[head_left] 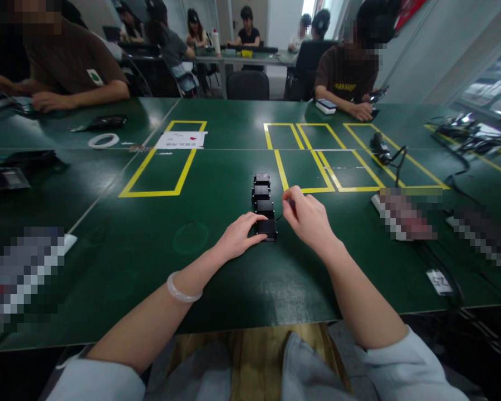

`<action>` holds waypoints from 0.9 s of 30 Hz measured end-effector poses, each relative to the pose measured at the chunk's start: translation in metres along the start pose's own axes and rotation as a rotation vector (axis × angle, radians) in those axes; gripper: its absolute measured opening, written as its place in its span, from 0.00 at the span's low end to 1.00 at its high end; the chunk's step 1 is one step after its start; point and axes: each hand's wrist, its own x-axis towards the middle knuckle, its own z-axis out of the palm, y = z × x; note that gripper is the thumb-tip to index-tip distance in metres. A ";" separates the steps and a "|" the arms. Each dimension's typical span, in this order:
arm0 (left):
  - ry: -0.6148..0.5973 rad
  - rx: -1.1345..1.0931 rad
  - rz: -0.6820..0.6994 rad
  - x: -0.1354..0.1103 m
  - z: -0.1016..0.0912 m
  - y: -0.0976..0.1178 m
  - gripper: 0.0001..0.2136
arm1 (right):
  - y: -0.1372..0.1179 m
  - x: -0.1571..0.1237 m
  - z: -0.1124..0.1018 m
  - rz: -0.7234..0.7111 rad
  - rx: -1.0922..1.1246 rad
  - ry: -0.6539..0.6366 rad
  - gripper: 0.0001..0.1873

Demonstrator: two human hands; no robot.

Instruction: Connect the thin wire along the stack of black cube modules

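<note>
Several small black blocks (264,206) with little shiny bits at their sides stand in a row on the green table, running away from me. My left hand (242,234) holds the nearest black block (268,228) from its left side, thumb at the near edge and fingertips at the far edge. Just right of the row, my right hand (309,217) is closed in a pinch on a thin dark rod-like tool (279,218). The tool's tip points down and left to the right side of the nearest block. Whether it touches is too small to tell.
Yellow tape rectangles (150,195) mark the green table (234,295). A white tape roll (103,141) and paper sheet (181,140) lie far left. Blurred-out devices (404,214), a black device (379,147) and cables (463,133) lie right. People sit across the table and behind.
</note>
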 end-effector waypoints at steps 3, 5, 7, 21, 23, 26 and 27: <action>0.002 0.005 0.012 0.000 0.000 0.000 0.17 | 0.000 0.000 0.000 -0.007 0.010 -0.009 0.09; 0.004 0.005 0.015 0.000 0.000 -0.001 0.17 | 0.000 -0.001 -0.001 -0.013 0.019 -0.009 0.11; 0.004 0.005 0.013 0.000 0.001 -0.001 0.17 | 0.001 0.000 0.000 -0.011 0.020 -0.004 0.13; 0.008 0.000 0.008 0.000 0.001 -0.001 0.17 | 0.002 0.000 0.001 -0.010 -0.017 0.023 0.14; 0.004 0.001 0.008 0.000 0.001 -0.001 0.17 | 0.002 0.000 0.001 -0.005 -0.032 0.017 0.13; 0.006 0.002 0.009 0.000 0.001 -0.002 0.17 | 0.001 0.000 0.001 0.002 -0.057 0.008 0.09; 0.007 0.001 0.011 0.000 0.001 -0.002 0.16 | 0.001 0.000 0.001 0.005 -0.060 0.010 0.08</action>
